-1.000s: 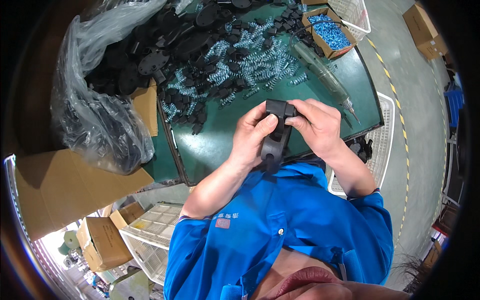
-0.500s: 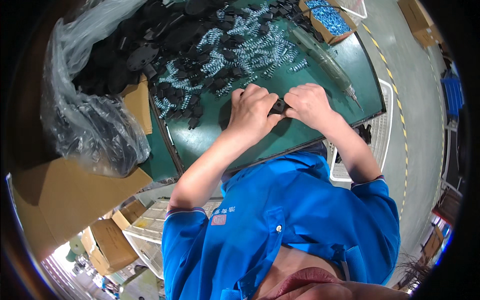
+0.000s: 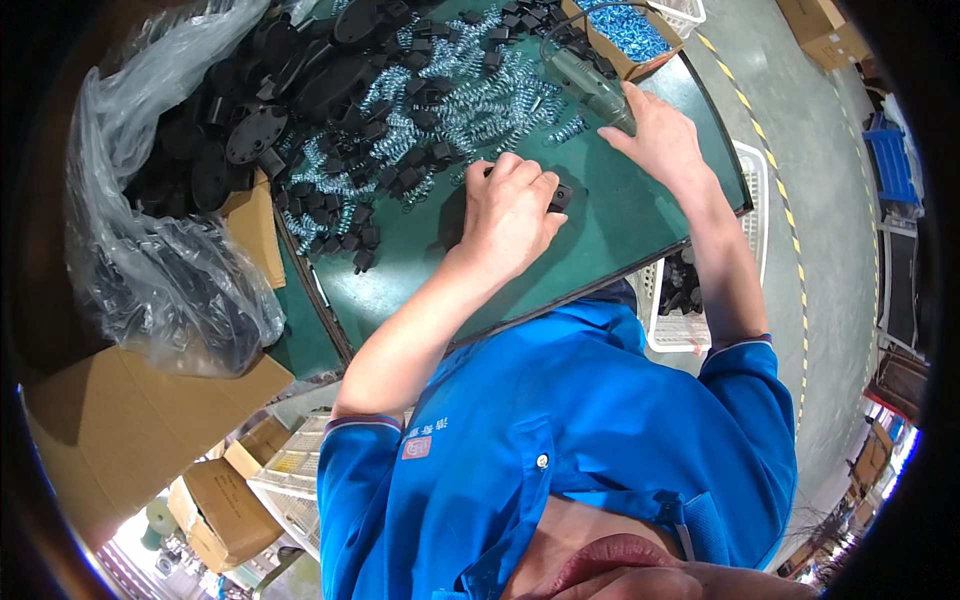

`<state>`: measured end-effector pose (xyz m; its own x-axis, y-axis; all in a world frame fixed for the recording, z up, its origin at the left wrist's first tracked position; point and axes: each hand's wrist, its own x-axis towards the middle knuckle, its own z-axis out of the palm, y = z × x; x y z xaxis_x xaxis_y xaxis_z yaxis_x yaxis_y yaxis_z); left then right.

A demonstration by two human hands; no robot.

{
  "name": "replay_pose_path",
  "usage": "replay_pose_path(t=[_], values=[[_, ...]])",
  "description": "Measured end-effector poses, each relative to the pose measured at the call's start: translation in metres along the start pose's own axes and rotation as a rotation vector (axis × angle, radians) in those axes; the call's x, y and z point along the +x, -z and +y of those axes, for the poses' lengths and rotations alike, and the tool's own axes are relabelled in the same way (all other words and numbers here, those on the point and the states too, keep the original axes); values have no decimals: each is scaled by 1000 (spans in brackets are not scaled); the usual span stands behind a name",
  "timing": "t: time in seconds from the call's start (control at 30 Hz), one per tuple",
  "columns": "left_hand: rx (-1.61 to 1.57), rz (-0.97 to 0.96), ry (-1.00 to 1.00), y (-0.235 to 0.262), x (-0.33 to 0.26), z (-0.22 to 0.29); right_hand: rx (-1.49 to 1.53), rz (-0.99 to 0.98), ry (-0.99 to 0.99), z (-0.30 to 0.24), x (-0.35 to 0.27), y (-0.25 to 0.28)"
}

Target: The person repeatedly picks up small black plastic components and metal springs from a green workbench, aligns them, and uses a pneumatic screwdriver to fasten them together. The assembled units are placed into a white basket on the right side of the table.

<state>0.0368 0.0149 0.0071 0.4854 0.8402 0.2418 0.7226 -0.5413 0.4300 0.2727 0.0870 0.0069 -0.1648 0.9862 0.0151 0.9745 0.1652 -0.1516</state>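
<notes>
Black part is clasped by the left hand; right hand, spread wide, overlaps corded tool.

Place: factory workshop
Counter: electric screwdriver, scattered springs, black parts
Floor: yellow-black striped line, right of frame

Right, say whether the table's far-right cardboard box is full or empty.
Not empty: the cardboard box holds many blue screws; whether brim-full, I cannot tell.
</notes>
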Motion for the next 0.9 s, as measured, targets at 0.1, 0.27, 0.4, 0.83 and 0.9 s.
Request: replay_pose_path(t=[0.1,0.27,0.4,0.83,0.9], values=[[40,-20,17,1,1,1,267,216,79,0,-10,12],[19,-27,46,-1,-1,5,1278,398,322,-11,-39,33],[56,-42,71,-2,0,6,1628,518,550,-54,-41,36],[30,-28,97,-5,0,5,1676,527,552,-81,-32,23],[14,-18,87,-6,-1,4,1678,528,547,-81,-32,20]])
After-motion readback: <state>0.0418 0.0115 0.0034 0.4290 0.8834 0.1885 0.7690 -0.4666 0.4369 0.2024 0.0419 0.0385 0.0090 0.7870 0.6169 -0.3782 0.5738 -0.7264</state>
